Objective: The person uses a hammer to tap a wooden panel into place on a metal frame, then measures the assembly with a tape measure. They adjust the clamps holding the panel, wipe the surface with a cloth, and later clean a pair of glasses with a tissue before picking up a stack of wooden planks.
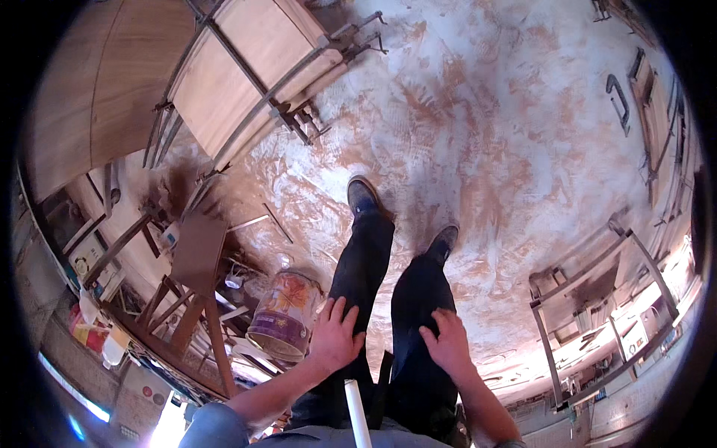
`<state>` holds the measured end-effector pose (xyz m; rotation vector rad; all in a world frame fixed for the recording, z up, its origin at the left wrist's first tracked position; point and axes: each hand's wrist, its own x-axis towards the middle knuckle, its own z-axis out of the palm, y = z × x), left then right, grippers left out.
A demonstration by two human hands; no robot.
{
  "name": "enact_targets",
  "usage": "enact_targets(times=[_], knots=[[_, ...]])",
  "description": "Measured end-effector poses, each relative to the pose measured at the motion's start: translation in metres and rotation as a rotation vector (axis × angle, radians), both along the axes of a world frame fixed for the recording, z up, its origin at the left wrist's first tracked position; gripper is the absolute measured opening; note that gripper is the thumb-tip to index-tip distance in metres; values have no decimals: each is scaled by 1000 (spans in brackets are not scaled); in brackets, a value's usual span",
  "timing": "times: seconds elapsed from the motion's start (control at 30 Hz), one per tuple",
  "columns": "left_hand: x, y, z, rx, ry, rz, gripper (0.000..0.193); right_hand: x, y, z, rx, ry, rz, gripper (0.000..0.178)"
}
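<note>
My left hand (336,334) lies on my left thigh, fingers spread over the dark trousers (366,257). On the other thigh rests my right hand (449,342), its thumb apart from the fingers. Neither hand shows anything held. A white rod-like piece (357,414) rises from the lower edge between my forearms. Left of my left hand stands a printed orange and purple bucket (282,317), apart from the fingers. My dark shoes (363,196) are on the dusty, stained floor (478,149), the left one farther forward.
Wooden panels (239,82) held in long bar clamps (246,69) stand at the far left. A brown board (199,252) and wooden frames are left of the bucket. A wooden rack (544,345) stands at right. Beyond it lie a metal clamp (618,104) and leaning timber (647,112).
</note>
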<state>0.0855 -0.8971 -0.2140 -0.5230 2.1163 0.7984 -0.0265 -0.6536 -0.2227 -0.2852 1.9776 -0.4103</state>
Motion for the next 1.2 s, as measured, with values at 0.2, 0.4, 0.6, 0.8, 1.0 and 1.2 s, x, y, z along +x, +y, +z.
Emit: enact_targets(times=[0.2, 0.4, 0.6, 0.8, 1.0, 1.2], knots=[[11, 38, -2, -10, -103, -108, 49, 43, 44, -23, 29, -35, 47, 44], [13, 51, 4, 15, 38, -51, 38, 53, 68, -25, 9, -35, 19, 44], [5, 71, -2, -1, 10, -112, 38, 56, 79, -24, -34, -10, 6, 42], [3, 75, -3, -23, 32, -114, 37, 37, 76, -18, -67, 7, 42, 41], [0, 79, -5, -34, 68, -117, 34, 29, 80, -14, -100, -38, 26, 43], [0, 80, -6, -38, 58, -132, 32, 23, 85, -17, -141, -34, -2, 43]])
